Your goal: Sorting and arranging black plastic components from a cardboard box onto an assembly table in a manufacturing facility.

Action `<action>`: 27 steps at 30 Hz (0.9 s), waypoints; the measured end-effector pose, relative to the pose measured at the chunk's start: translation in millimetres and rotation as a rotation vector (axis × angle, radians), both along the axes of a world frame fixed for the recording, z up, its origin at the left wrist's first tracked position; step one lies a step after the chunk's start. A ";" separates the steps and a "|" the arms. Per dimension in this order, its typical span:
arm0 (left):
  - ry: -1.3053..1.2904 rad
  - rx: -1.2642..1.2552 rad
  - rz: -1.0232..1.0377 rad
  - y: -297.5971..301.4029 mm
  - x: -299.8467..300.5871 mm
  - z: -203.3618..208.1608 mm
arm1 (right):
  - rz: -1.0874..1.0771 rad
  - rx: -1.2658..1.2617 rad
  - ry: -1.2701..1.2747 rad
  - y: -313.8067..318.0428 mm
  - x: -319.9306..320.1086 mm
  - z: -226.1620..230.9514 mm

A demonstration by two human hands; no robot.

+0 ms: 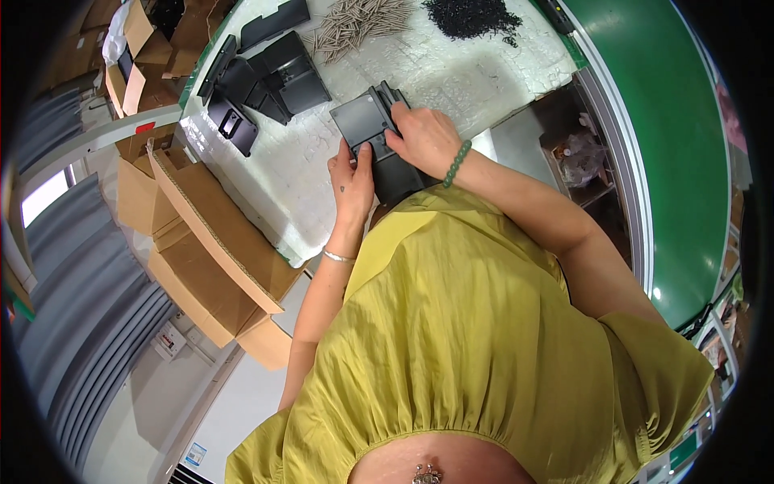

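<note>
Close to my body, both hands hold a dark grey plastic housing (pixel 360 119) with a flat panel and raised edges. My left hand (pixel 352 179) grips its near left side, thumb on the top face. My right hand (pixel 425 139) is closed on its right side, fingers near the upper edge. Some of the housing's underside and near part is hidden by my hands. Another black plastic part (pixel 398 179) lies just below it, against my shirt; whether the two are joined I cannot tell.
Several black plastic parts (pixel 292 74) lie at the table's left. Behind are a pile of beige pins (pixel 360 26) and a heap of small black pieces (pixel 472 16). An open cardboard box (pixel 211 234) stands at the left edge; a green surface (pixel 669 145) runs along the right.
</note>
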State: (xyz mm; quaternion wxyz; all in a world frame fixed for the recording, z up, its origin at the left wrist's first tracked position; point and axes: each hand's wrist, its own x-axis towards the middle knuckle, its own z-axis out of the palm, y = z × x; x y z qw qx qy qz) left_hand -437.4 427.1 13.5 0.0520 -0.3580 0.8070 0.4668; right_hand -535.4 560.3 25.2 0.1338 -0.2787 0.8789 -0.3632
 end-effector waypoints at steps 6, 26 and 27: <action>0.105 0.090 -0.077 -0.1 -13.9 -5.2 | 0.004 0.033 -0.075 5.5 -4.1 -2.2; 0.177 0.570 0.137 24.1 -0.4 -8.1 | -0.108 -0.150 -0.148 31.5 26.2 -10.1; 0.188 0.577 0.113 24.6 0.1 -7.1 | -0.107 -0.149 -0.148 33.0 25.4 -8.1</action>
